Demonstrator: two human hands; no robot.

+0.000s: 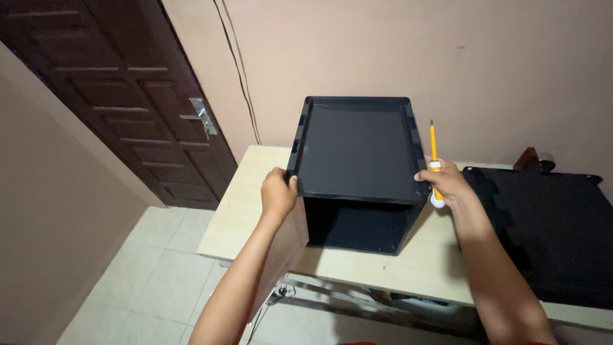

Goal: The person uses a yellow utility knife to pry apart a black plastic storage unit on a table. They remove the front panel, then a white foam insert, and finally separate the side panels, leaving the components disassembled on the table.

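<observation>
A person steadies a black plastic open-fronted box (357, 172) on a pale wooden table (242, 211), its open mouth facing the camera and its long axis running away toward the pink wall (447, 57). The left hand (278, 191) curls its fingers over the near left top corner. The right hand (447, 182) presses the right edge while pinching a yellow screwdriver (433, 144) (tip upward) against that side.
</observation>
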